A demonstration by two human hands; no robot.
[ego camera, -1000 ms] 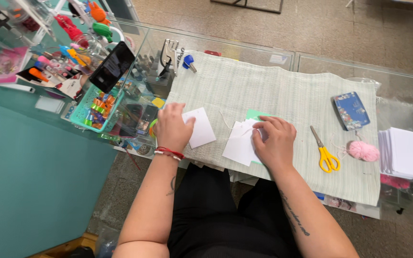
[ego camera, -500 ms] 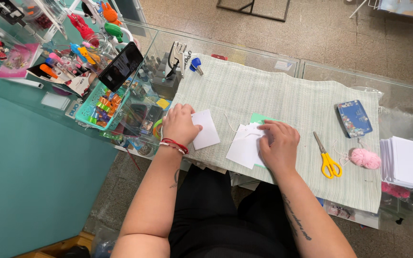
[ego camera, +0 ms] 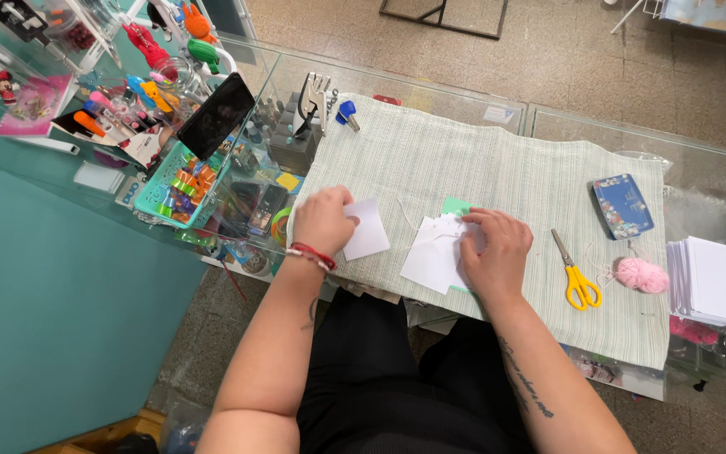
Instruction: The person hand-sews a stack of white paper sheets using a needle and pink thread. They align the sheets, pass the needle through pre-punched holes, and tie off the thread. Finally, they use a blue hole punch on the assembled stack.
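Observation:
My left hand [ego camera: 323, 220] rests on a white paper card [ego camera: 369, 230] lying on the striped green cloth [ego camera: 497, 168]. A red bracelet circles that wrist. To the right, my right hand [ego camera: 497, 250] presses its fingers onto a small stack of white paper pieces [ego camera: 430, 256], with a green paper piece [ego camera: 455, 205] peeking out behind them. A thin thread lies on the cloth between the two paper piles.
Yellow-handled scissors [ego camera: 577, 279] and a pink yarn ball [ego camera: 642, 275] lie right of my hand. A blue flat case [ego camera: 623, 206] sits beyond them, a white paper stack [ego camera: 712, 282] at far right. A black phone [ego camera: 216, 115], a teal basket [ego camera: 180, 187] and toys crowd the glass counter on the left.
Both hands have stayed on their papers with only slight finger shifts. The view has tilted a little, so the table sits lower in the frame.

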